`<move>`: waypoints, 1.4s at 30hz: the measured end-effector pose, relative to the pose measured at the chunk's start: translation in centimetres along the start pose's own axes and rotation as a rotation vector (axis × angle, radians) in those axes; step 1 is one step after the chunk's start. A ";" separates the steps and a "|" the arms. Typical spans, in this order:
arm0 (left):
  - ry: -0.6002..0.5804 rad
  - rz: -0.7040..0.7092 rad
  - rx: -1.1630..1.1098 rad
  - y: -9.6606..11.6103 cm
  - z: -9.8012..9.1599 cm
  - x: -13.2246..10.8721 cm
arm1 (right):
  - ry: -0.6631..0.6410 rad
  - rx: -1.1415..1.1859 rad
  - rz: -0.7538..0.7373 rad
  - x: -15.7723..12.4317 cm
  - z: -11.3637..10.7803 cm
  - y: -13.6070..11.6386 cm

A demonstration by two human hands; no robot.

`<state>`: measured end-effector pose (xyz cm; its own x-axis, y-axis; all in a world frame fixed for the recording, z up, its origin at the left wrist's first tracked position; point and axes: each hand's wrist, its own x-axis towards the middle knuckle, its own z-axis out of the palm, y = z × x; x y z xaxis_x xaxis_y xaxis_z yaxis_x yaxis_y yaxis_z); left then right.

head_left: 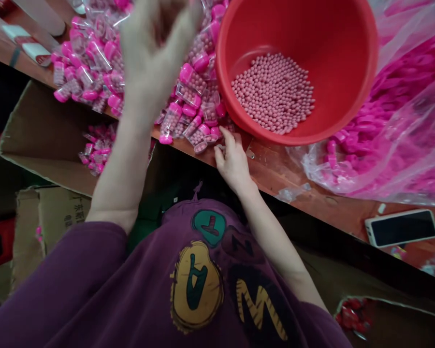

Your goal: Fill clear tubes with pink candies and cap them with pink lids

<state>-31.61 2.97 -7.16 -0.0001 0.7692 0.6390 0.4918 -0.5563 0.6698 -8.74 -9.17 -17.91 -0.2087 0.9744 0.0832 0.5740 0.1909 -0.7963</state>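
My left hand (154, 53) is raised over the heap of small clear bottles with pink caps (194, 87). Its fingers are curled but blurred at the top edge, so any held item is hidden. Low at the table's front edge, my right hand (234, 159) has thumb and fingers bent around a small clear piece that I cannot make out, beside the heap's near end. A red bowl (333, 130) stands right of the heap, with pink beads (275, 94) lying in its bottom. Similar beads fill many of the bottles.
A clear bag of pink plastic parts (395, 140) lies on the right. Near the front right edge is a phone (402, 228). Below the table's left side, an open cardboard box (47, 140) holds more pink-capped bottles. Another box with red items (353, 314) is at bottom right.
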 end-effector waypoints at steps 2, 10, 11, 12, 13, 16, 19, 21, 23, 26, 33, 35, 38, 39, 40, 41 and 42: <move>0.139 0.000 0.028 2.6 0.5 -7.7 | 0.009 -0.002 0.013 0.1 -0.1 0.2; 0.059 -0.427 0.207 2.7 5.2 -22.5 | 0.130 0.045 0.162 -4.1 -3.3 2.5; 0.049 -0.435 0.221 2.6 5.5 -22.5 | 0.145 0.044 0.180 -5.0 -3.9 2.6; 0.046 -0.435 0.234 2.6 5.7 -22.4 | 0.163 0.038 0.196 -5.8 -4.5 2.7; 0.048 -0.429 0.238 2.7 5.7 -22.3 | 0.184 0.027 0.211 -6.7 -5.3 3.0; 0.080 -0.407 0.211 3.0 5.4 -22.8 | 0.299 -0.039 0.233 -8.7 -8.8 4.4; 0.153 -0.381 0.214 3.6 5.2 -24.2 | 0.521 -0.152 0.239 -9.4 -14.1 7.2; 0.134 -0.302 0.177 4.5 5.5 -25.0 | 0.653 -0.236 0.249 -9.1 -17.8 9.6; 0.052 -0.202 0.082 6.1 6.6 -25.0 | 0.697 -0.324 0.251 -8.1 -20.5 11.8; -0.055 -0.144 -0.115 8.9 9.6 -23.7 | 0.595 -0.443 0.260 -5.6 -21.8 14.4; -0.238 -0.361 -0.479 11.6 18.5 -20.3 | 0.512 -0.431 0.373 -1.7 -21.0 17.3; -0.259 -0.439 -0.550 11.2 19.8 -20.4 | 0.567 -0.179 0.334 -1.9 -21.2 17.6; -0.242 -0.505 -0.594 10.6 20.3 -20.9 | 0.560 0.203 0.292 -3.2 -20.2 17.3; -0.232 -0.511 -0.588 10.5 20.2 -21.1 | 0.531 0.287 0.278 -3.9 -19.3 16.9; -0.225 -0.512 -0.578 10.4 20.1 -21.2 | 0.506 0.346 0.258 -4.6 -18.2 16.5; -0.217 -0.509 -0.564 10.3 19.9 -21.2 | 0.501 0.380 0.230 -5.3 -16.9 15.9; -0.210 -0.497 -0.547 10.3 19.8 -21.3 | 0.512 0.394 0.196 -6.1 -15.5 15.3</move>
<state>-9.37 -12.89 -21.36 0.0841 0.9827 0.1651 -0.0239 -0.1636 0.9862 13.56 -10.37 -21.31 0.3271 0.9385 0.1111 0.2107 0.0422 -0.9766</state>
